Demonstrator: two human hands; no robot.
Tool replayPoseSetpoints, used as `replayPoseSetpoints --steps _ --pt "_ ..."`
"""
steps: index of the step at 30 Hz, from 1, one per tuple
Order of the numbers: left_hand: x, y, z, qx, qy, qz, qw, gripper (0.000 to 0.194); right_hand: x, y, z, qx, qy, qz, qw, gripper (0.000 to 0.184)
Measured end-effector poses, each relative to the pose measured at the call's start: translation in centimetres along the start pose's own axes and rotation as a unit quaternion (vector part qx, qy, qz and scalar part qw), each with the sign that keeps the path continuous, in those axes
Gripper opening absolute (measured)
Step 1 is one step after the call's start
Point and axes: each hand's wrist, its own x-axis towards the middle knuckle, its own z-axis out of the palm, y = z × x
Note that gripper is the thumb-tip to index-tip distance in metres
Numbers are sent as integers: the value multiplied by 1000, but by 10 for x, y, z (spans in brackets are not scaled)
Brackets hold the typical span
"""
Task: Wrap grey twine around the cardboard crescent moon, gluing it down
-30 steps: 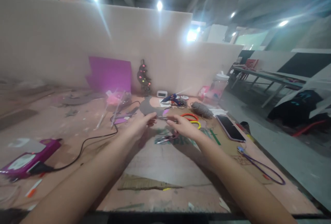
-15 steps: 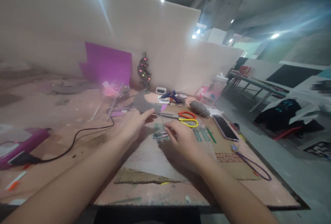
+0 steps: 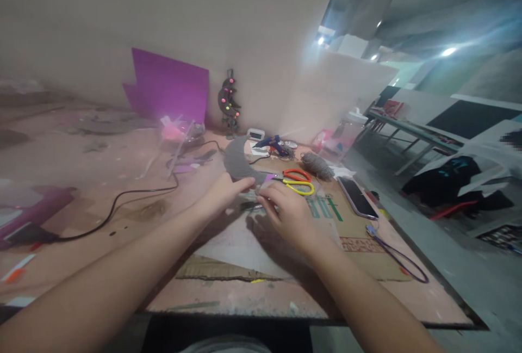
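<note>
My left hand (image 3: 222, 194) grips the lower part of a crescent (image 3: 237, 161) wound with grey yarn, its thumb laid along the lower edge. A bare purple tip shows at the crescent's right end. Close by on the right, my right hand (image 3: 283, 206) is closed in a pinch near that end, on what looks like the grey yarn strand; the strand is hard to see. Just beyond the fingers lie scissors (image 3: 300, 186) with one red and one yellow handle. A metal tool (image 3: 250, 206) lies partly hidden below the hands.
A ball of grey yarn (image 3: 317, 166), a blue glue gun (image 3: 267, 142) and a phone (image 3: 356, 198) lie around the cardboard (image 3: 367, 266). Left are a black cable (image 3: 118, 206) and a purple tool (image 3: 36, 214). A decorated dark crescent (image 3: 229, 100) leans on the back wall beside purple board (image 3: 171, 86).
The crescent has shifted right and turned more upright in my left hand. My right hand has come closer to the left, and the view has tipped slightly down.
</note>
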Motion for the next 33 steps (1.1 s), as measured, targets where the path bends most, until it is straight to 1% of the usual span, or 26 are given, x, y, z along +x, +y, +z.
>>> replayPoseSetpoints --steps 2,3,8,11,13,15,18,22,25,27,29,31,33 --pt "0 1 2 20 -45 30 998 18 0 -1 1 2 4 -6 1000 18" --pt "0 2 3 29 -59 36 997 17 -1 -2 1 2 2 -7 1000 18" --pt "2 7 1 28 -39 26 998 18 -4 -9 3 -5 -32 -13 999 21" --pt "3 10 -2 12 -29 10 999 22 -5 -13 3 -6 -26 -28 999 22" --pt "2 11 -4 30 -18 -4 999 23 -5 -13 1 -6 -10 -40 999 20" --pt "0 13 -4 76 -11 -8 997 22 -4 -11 -3 -13 20 -49 998 17" --pt "-3 17 -2 129 -26 13 991 18 -1 -2 -13 -30 72 -48 996 13" --pt "-6 25 1 106 -58 10 993 8 4 13 -25 -35 103 -14 994 12" --pt "-6 27 1 80 -51 14 995 7 5 23 -26 -41 123 9 992 12" --pt "-4 24 -1 66 -43 22 997 10 5 29 -25 -43 125 22 991 13" --pt "0 18 -4 52 -43 33 997 19 4 32 -23 -43 121 29 991 16" --pt "4 12 -6 56 -55 44 996 28 4 35 -21 -48 111 36 992 18" --pt "6 9 -7 77 -67 45 994 32 4 37 -20 -57 104 47 992 20"
